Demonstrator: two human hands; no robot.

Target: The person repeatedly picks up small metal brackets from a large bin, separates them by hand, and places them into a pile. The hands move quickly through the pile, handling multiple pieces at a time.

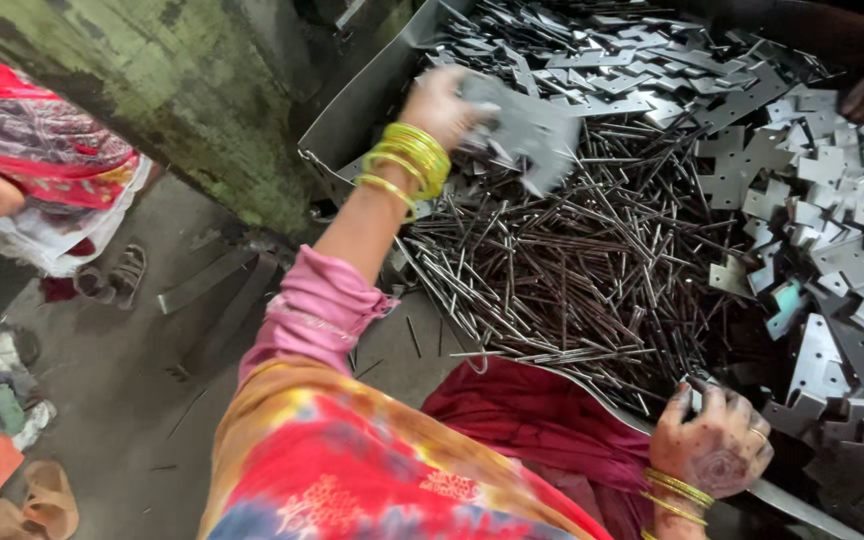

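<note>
The left hand is stretched far out and its fingers are closed around a flat gray metal plate. The plate looks blurry and is held up just above a big heap of thin dark metal rods. Yellow bangles sit on that wrist, just under the hand, and a pink sleeve covers the arm lower down. The right hand is close to the body, at the near edge of the heap. Its fingers curl down onto a small metal piece, and I cannot tell if they pinch it tight. More cut metal plates lie piled past the right hand and behind the left hand. All of it sits in a big metal tray, whose wall is just beside the left wrist.
</note>
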